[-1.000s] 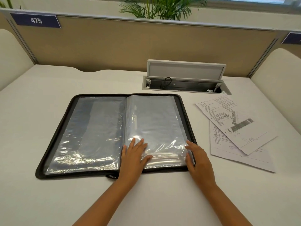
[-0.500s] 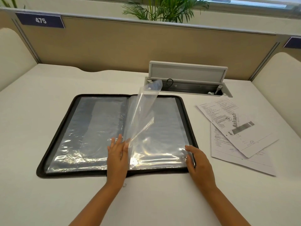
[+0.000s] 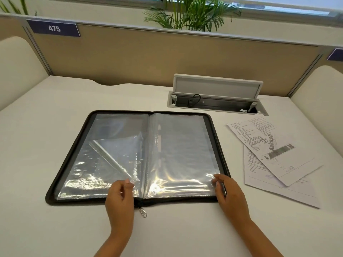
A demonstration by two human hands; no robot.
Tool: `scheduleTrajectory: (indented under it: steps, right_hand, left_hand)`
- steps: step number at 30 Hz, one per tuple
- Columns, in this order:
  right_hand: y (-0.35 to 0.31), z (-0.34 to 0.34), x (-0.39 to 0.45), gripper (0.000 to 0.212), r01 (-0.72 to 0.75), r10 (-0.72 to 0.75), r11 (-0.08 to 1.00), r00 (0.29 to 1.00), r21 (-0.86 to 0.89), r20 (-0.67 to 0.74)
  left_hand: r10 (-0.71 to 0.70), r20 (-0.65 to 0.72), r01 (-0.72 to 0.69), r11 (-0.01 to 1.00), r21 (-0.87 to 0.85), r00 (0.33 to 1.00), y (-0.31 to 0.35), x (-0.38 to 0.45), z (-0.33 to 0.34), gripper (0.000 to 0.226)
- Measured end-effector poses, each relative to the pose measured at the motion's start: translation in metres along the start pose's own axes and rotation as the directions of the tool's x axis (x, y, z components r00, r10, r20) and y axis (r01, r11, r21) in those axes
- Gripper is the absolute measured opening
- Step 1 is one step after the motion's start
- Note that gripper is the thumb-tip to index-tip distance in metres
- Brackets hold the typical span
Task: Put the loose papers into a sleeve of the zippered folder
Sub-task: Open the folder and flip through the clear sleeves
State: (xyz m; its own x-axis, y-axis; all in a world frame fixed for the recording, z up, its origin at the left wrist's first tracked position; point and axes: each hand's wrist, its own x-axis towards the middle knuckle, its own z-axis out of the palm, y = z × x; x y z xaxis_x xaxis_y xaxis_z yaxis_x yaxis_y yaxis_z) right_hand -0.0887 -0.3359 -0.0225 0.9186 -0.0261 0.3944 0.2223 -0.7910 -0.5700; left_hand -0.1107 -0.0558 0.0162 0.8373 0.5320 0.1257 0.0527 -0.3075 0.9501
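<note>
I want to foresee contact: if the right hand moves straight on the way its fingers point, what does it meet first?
The right hand points away and slightly left, over the folder's right page. It would probably slide along the clear sleeve there first; its height above it is unclear.

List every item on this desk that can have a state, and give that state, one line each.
zippered folder: unzipped, lying open flat
turned sleeve: folded over, pinched by left hand
right hand: resting on folder's right corner
loose papers: outside folder, overlapping
cable hatch: lid raised

A blue plate (image 3: 53, 28) on the partition reads "475"; the top loose paper (image 3: 272, 145) shows "Aakash"
</note>
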Motion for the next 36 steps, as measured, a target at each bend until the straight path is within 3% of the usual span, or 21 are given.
scheduleTrajectory:
  steps: [5,8,11,13,16,19,22,31,33,36]
  right_hand:
    - [-0.001,0.000,0.000,0.029,-0.006,0.006,1.000,1.000,-0.002,0.006]
    - [-0.002,0.000,0.000,0.028,-0.004,0.004,1.000,1.000,-0.004,0.005]
    - [-0.001,0.000,0.000,0.028,-0.001,0.001,1.000,1.000,-0.007,0.006]
    - [-0.001,0.001,0.001,0.029,-0.005,0.005,1.000,1.000,-0.002,0.002]
    - [-0.001,0.000,0.001,0.028,0.012,-0.012,1.000,1.000,-0.002,-0.016]
    - [0.000,0.000,0.001,0.022,0.057,-0.059,0.998,0.997,-0.041,-0.046]
    - [0.001,0.000,0.001,0.028,0.078,-0.081,0.996,0.995,-0.043,-0.065]
    - [0.001,0.000,0.002,0.026,0.039,-0.040,0.999,0.996,-0.020,-0.076]
    - [0.002,0.000,0.002,0.027,0.035,-0.036,0.999,0.997,-0.019,-0.073]
    - [0.001,-0.001,0.001,0.027,0.037,-0.037,0.999,0.997,-0.001,-0.072]
  left_hand:
    - [0.178,0.205,-0.172,0.984,-0.048,0.963,0.017,-0.033,0.028,0.025]
    - [0.310,0.377,-0.327,0.945,-0.018,0.873,0.023,-0.040,0.047,0.012]
    - [0.366,0.484,-0.463,0.882,0.093,0.795,0.018,-0.029,0.066,0.022]
    - [0.329,0.565,-0.524,0.822,0.223,0.757,0.012,-0.015,0.078,0.043]
    - [0.136,0.685,-0.584,0.653,0.482,0.716,-0.002,0.003,0.089,0.077]
    - [0.106,0.698,-0.599,0.613,0.515,0.708,-0.015,0.005,0.092,0.081]
    - [0.139,0.703,-0.622,0.605,0.498,0.698,-0.018,0.005,0.092,0.068]
    - [0.163,0.644,-0.510,0.762,0.399,0.747,-0.009,0.008,0.090,0.040]
    - [0.144,0.643,-0.415,0.862,0.292,0.752,-0.004,0.010,0.088,0.038]
    - [0.042,0.586,-0.097,0.993,0.062,0.809,0.005,0.013,0.078,0.037]
